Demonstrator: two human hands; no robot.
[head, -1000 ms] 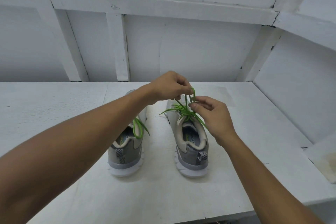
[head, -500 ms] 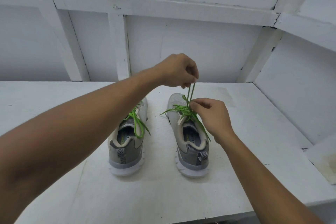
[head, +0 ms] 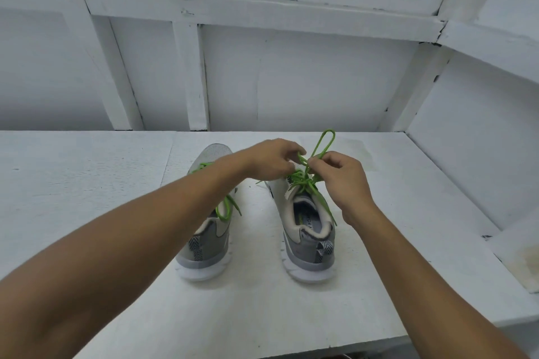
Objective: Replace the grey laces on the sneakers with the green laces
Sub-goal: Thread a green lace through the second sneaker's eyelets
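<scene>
The white painted table (head: 87,183) runs across the view, backed by a white panelled wall (head: 291,73) with raised battens. Left of centre on the table stands the left sneaker (head: 210,253), grey mesh and darker grey heel with a thick white sole, heel toward the camera and toe toward the wall. The left green lace (head: 226,208), a bright round cord, is threaded in it, and its ends hang over the collar. The person's left forearm crosses above this shoe. The left hand (head: 271,159) hovers over the gap between the two shoes, fingers curled, its fingertips pinching a strand of the right green lace (head: 302,182). That lace is a matching cord laced through the right sneaker (head: 309,245), a twin grey shoe with white sole standing just beside the first, apart from it and parallel. A tall loop (head: 323,143) of this lace rises above the tongue toward the wall. The right hand (head: 341,181) sits over the shoe's right side, thumb and forefinger pinching the base of the loop, close to the left hand's fingertips. One lace end trails down the shoe's right side. At the far right a side ledge carries a yellowish stain (head: 522,265).
</scene>
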